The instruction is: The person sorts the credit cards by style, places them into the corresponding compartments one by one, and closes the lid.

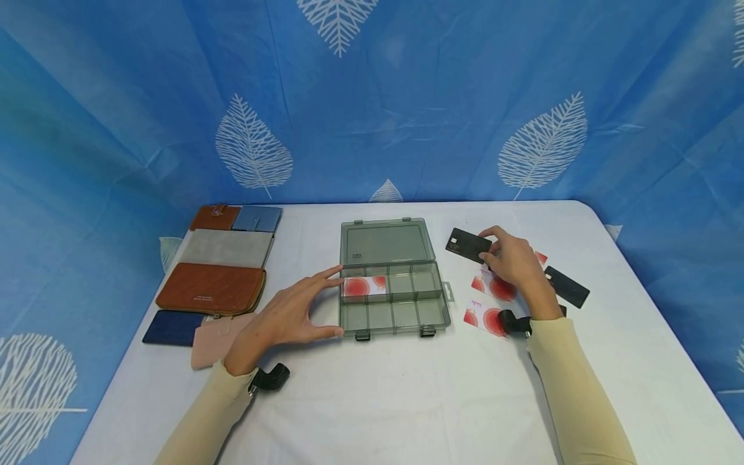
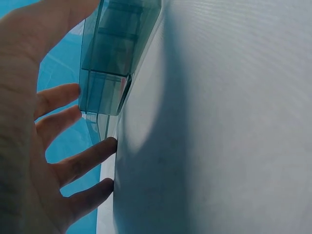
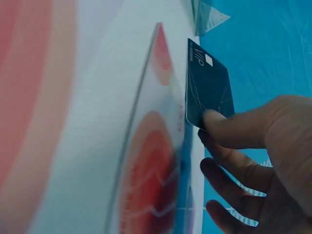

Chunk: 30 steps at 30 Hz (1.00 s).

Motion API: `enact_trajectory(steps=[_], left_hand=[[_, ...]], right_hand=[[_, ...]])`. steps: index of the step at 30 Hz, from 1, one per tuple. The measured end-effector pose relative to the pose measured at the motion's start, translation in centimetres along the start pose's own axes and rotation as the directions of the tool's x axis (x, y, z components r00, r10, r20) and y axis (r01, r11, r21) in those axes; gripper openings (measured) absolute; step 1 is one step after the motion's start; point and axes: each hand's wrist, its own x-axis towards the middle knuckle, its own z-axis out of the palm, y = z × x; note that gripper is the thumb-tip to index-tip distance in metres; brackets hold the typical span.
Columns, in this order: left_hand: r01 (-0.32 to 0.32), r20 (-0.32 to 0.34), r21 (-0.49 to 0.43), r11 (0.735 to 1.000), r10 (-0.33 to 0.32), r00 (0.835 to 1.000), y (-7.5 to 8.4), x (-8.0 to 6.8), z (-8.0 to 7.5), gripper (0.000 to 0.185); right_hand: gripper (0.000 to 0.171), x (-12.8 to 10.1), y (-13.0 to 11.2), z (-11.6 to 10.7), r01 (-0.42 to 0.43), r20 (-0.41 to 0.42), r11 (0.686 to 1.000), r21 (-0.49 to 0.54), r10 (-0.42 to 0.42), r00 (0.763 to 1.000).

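Observation:
Between thumb and fingers, my right hand (image 1: 514,261) pinches a black VIP card (image 1: 468,245) by its right end; the right wrist view shows the same card (image 3: 208,85) with a chip and lettering. My left hand (image 1: 296,310) is spread at the left side of a translucent grey-green compartment box (image 1: 386,242), fingertips at its edge. The box lies with its lid folded back. A red-and-white card (image 1: 365,286) lies in the left of its back row of compartments. Under and beside the right hand are more red-and-white cards (image 1: 485,318) and another black card (image 1: 567,287).
Along the table's left side lie several wallets: a brown zip wallet (image 1: 210,287), a grey one (image 1: 227,248), a navy one (image 1: 173,328), a pink one (image 1: 217,340), a blue one (image 1: 258,218) and a small brown one (image 1: 214,217). A blue leaf-patterned curtain (image 1: 395,129) hangs behind.

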Motion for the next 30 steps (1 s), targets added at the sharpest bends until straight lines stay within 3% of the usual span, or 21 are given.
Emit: enact_trajectory(steps=[6, 14, 20, 30], left_hand=[[-0.023, -0.012, 0.007, 1.000, 0.023, 1.000, -0.1, -0.1, -0.1, 0.094], [-0.018, -0.005, -0.009, 1.000, 0.018, 1.000, -0.1, 0.0, -0.1, 0.093], [-0.018, -0.003, -0.016, 1.000, 0.018, 1.000, -0.1, 0.0, -0.1, 0.092], [-0.002, 0.005, -0.021, 1.000, 0.002, 1.000, -0.2, 0.1, -0.2, 0.092]], right_hand=[[0.041, -0.5, -1.0, -0.6, 0.084, -0.156, 0.996, 0.032, -0.078, 0.985], [0.035, -1.7, -4.9, -1.1, 0.271, -0.313, 0.961, 0.046, -0.244, 0.918], [0.032, -3.1, -8.6, -0.6, 0.399, -0.269, 0.913, 0.087, -0.364, 0.891], [0.034, -5.0, -12.6, 2.3, 0.502, -0.074, 0.848, 0.169, -0.497, 0.865]])
